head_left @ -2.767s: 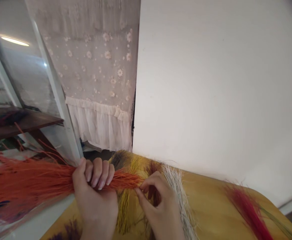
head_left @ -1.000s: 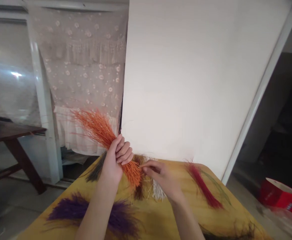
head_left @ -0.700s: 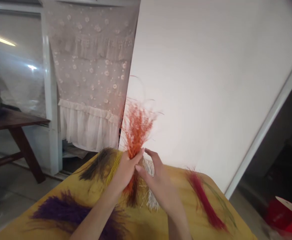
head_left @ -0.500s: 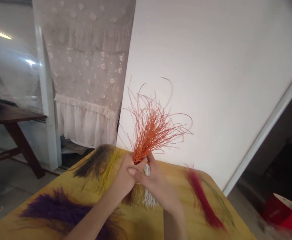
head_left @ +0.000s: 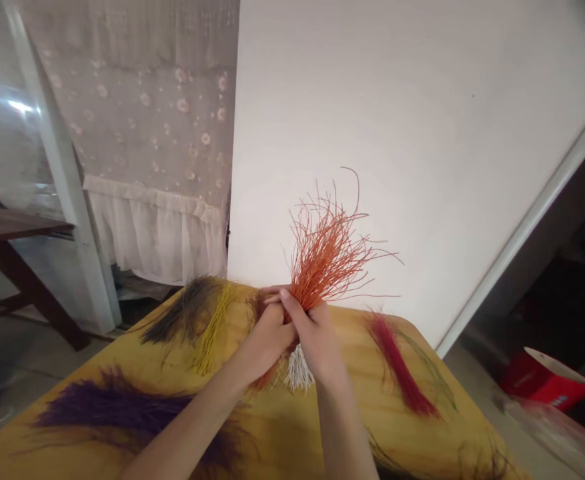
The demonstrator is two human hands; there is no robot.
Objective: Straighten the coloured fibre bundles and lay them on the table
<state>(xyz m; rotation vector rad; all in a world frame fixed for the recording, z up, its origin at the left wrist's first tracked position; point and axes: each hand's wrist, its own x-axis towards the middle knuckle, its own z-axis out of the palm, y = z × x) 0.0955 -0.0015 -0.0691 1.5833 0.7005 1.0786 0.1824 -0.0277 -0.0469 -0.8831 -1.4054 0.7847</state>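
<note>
A bundle of thin orange strands [head_left: 325, 263] fans upward above the table, its loose ends spread against the white wall. My left hand [head_left: 271, 337] is closed around the lower part of the bundle. Pressed against it from the other side, my right hand [head_left: 317, 333] wraps the same bundle, its thumb lying across toward the left hand. Below my hands a bundle of white strands [head_left: 299, 370] lies on the table, partly covered. Some brown strands [head_left: 257, 308] show just behind my left hand.
On the wooden table [head_left: 282, 427] lie bundles of purple strands [head_left: 112, 410], yellow strands [head_left: 215, 330], dark grey strands [head_left: 185, 310], crimson strands [head_left: 402, 370] and a few green strands [head_left: 432, 367]. Dark strands [head_left: 387, 463] show at the near edge. A red container [head_left: 542, 380] stands right.
The orange bundle and both hands have shifted slightly right in view. My right hand has closed in around the bundle. The camera view has turned a little; dark strands now show at the near edge.
</note>
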